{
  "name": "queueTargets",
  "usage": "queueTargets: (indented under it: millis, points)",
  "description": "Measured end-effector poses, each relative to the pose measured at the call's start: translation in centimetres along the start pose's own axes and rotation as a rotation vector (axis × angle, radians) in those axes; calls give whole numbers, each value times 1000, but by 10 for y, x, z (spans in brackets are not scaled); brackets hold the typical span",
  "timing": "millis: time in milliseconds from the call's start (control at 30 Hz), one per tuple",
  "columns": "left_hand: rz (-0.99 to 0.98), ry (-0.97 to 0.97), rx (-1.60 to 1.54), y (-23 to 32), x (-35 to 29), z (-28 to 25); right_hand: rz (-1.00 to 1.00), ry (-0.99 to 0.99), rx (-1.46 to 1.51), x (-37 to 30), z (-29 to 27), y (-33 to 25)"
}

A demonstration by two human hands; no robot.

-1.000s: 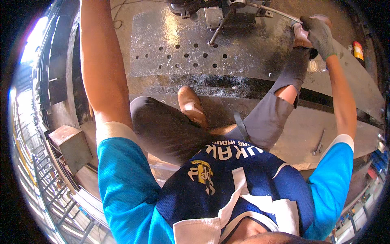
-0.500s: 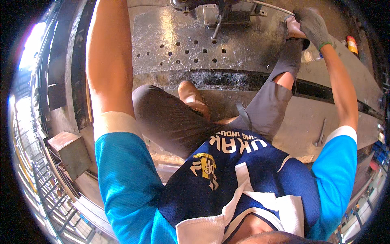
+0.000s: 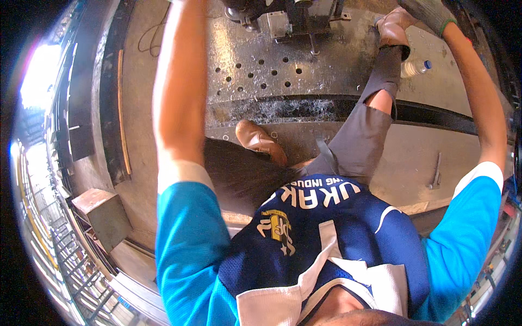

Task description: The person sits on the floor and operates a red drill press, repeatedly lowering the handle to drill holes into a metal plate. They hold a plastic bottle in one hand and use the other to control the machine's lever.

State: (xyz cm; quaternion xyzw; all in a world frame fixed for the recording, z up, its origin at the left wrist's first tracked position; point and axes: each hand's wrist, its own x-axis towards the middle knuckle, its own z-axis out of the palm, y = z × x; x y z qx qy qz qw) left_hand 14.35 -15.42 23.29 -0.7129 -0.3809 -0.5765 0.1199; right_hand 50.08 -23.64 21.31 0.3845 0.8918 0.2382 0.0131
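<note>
My left forearm (image 3: 182, 81) reaches up past the top edge, so the left hand is out of view. My right hand (image 3: 433, 14), in a dark grey knitted glove with a green cuff, is at the top right, beside my far brown shoe (image 3: 392, 27). Its fingers are cut off by the frame edge, and what they hold, if anything, is hidden. Between my arms stands a dark metal machine fixture (image 3: 296, 24) with a block-shaped clamp part (image 3: 277, 25) and a short rod handle (image 3: 314, 44). It rests on a steel plate (image 3: 250, 49) with several round holes and scattered metal shavings.
A clear plastic bottle (image 3: 416, 68) with a blue cap lies right of my leg. A wrench-like tool (image 3: 436, 171) lies on the plate at the right. Shavings fill a dark channel (image 3: 293, 106) across the middle. A metal box (image 3: 103, 217) stands at the left.
My right hand has moved up and right, partly out of frame; the long rod it gripped no longer shows. My left arm and knee shifted, and the fixture's handle points differently.
</note>
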Motion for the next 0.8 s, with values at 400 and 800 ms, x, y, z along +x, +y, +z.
queueTargets:
  millis: [400, 800]
  points:
    - [-445, -646, -370, 116, -90, 88, 600, 233, 576, -22, 168, -15]
    - [-111, -143, -189, -76, 10, -8, 653, 24, 633, -61, 313, -121]
